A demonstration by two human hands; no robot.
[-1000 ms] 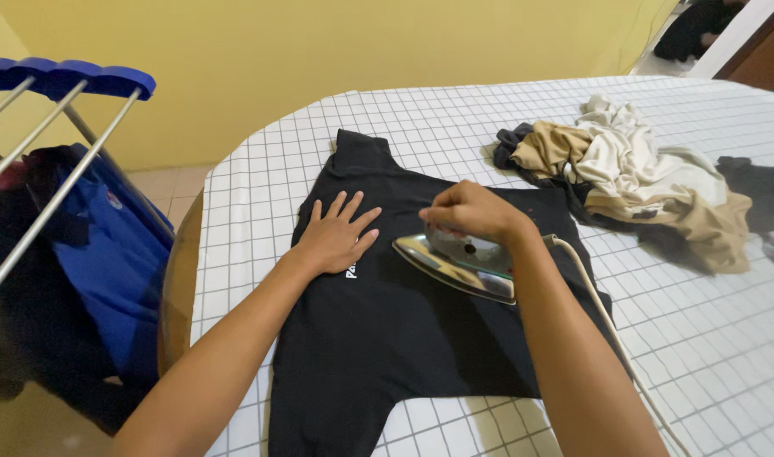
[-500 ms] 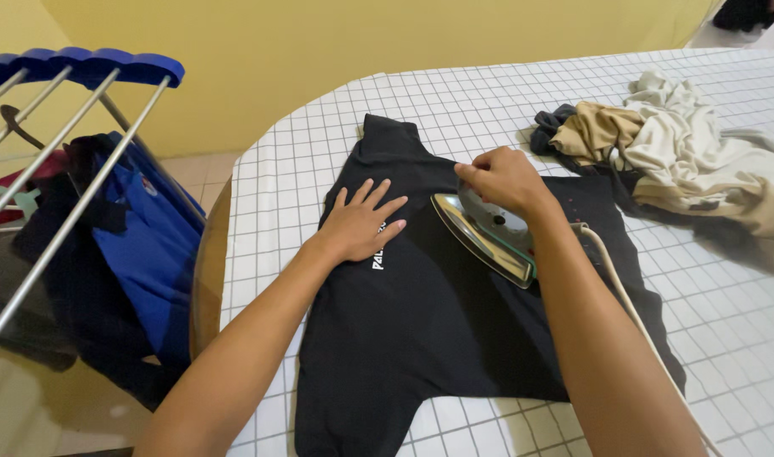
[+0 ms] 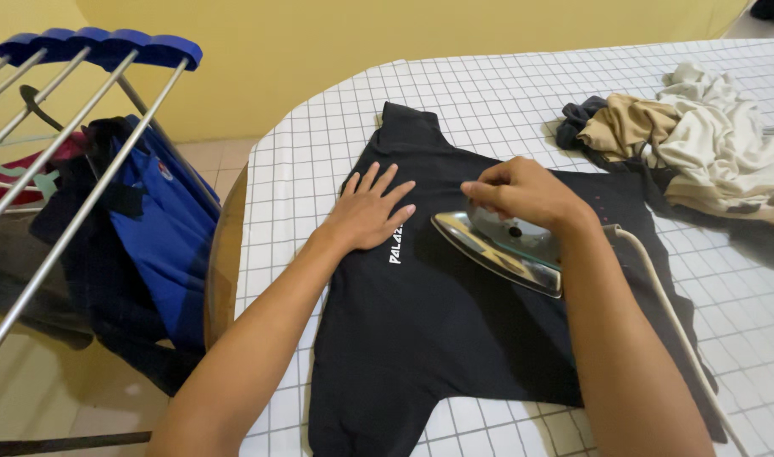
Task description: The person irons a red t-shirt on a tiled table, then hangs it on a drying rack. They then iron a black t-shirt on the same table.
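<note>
A black t-shirt (image 3: 429,322) with small white print lies flat on the table with a white checked cloth (image 3: 319,127). My left hand (image 3: 370,210) rests flat on the shirt's chest, fingers spread, just left of the print. My right hand (image 3: 526,193) grips the handle of a silver clothes iron (image 3: 497,252), whose shiny soleplate sits on the shirt to the right of my left hand. The iron's cream cord (image 3: 670,313) trails back along my right forearm.
A pile of crumpled beige, white and dark clothes (image 3: 691,144) lies at the table's far right. Left of the table stands a drying rack with blue end pieces (image 3: 108,46), hung with blue and dark garments (image 3: 159,245). A yellow wall runs behind.
The iron and my right hand have slid a little along the shirt, and the view has shifted, so the shirt and clothes pile sit further right. My left hand stays pressed on the shirt.
</note>
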